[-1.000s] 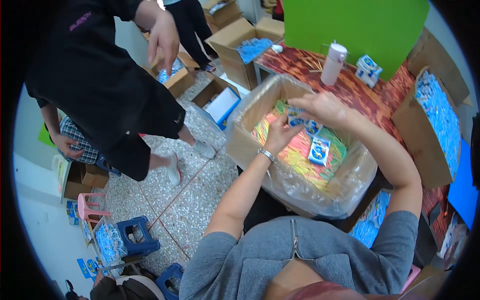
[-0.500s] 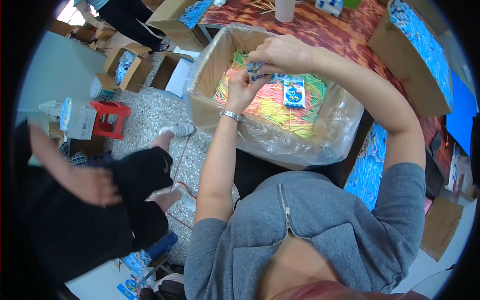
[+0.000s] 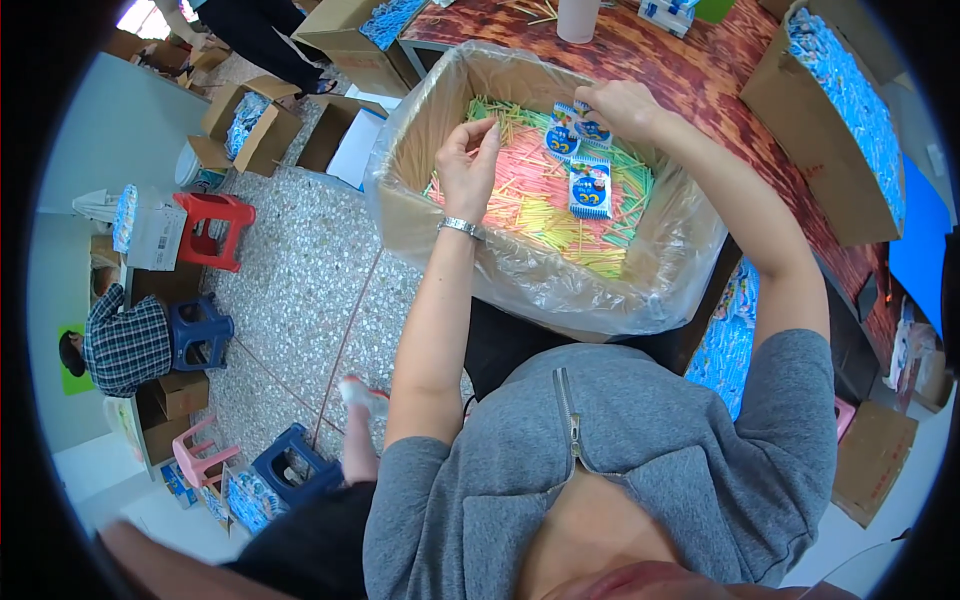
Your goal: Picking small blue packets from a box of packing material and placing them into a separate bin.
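A carton [image 3: 400, 205] lined with clear plastic stands before me, with a bed of thin pink, yellow and green sticks [image 3: 530, 175] in it. Over the far part of the sticks, my right hand [image 3: 622, 108] pinches the upper end of a small blue-and-white packet [image 3: 592, 128]. A second such packet [image 3: 561, 135] is right beside it, touching or overlapping; whether the fingers hold it too, I cannot tell. Nearer me, another packet [image 3: 590, 190] lies flat on the sticks. My left hand [image 3: 468, 172] is raised above the carton's left part, thumb and fingers apart, holding nothing visible.
A patterned table [image 3: 670, 60] with a pale cup [image 3: 577, 20] stands beyond the carton. An open box of blue packets [image 3: 840, 110] is at right. Stools, including a red one [image 3: 215, 225], and boxes stand left. A seated person [image 3: 125, 340] and other people are nearby.
My hands have come apart: the right moved right with the packet, the left is free. The person in black at left has moved toward the lower edge.
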`<action>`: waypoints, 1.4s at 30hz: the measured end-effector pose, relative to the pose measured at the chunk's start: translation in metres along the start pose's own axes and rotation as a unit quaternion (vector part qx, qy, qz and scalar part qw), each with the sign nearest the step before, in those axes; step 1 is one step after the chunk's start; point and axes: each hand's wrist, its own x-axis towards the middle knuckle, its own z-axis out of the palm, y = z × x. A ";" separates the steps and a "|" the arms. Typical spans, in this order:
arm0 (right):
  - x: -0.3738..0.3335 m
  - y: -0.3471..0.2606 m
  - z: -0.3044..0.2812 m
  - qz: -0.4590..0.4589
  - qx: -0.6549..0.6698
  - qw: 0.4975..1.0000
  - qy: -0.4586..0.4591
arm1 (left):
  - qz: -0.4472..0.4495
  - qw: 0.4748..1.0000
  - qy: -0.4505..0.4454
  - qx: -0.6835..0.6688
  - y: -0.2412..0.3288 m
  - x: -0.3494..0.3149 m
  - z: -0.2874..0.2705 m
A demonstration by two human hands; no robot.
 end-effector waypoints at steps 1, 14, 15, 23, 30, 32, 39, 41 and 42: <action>0.002 -0.001 0.004 0.027 0.009 1.000 0.008 | -0.015 1.000 0.004 0.006 0.000 0.000 0.000; 0.032 -0.021 0.079 0.001 -0.088 0.995 0.055 | -0.086 0.954 0.194 -0.214 -0.007 0.004 -0.009; 0.032 -0.022 0.080 0.025 -0.112 0.991 0.070 | -0.080 0.948 0.210 -0.227 -0.007 0.003 -0.010; 0.071 -0.059 0.069 -0.017 0.031 0.997 0.070 | -0.079 0.911 0.267 -0.304 -0.003 0.001 -0.014; 0.131 -0.086 0.089 0.095 0.200 0.975 0.000 | -0.090 0.901 0.273 -0.324 0.003 0.001 -0.017; 0.139 -0.080 0.092 0.134 0.205 0.969 0.024 | -0.100 0.894 0.283 -0.332 0.004 0.001 -0.017; 0.106 -0.041 0.066 -0.085 0.001 0.996 0.040 | -0.085 0.908 0.260 -0.318 0.004 0.001 -0.017; 0.082 -0.030 0.059 -0.091 -0.025 0.995 -0.029 | -0.106 0.903 0.259 -0.327 0.004 0.000 -0.016; 0.064 -0.023 0.059 -0.087 -0.048 0.989 -0.110 | -0.106 0.908 0.250 -0.319 0.005 0.000 -0.016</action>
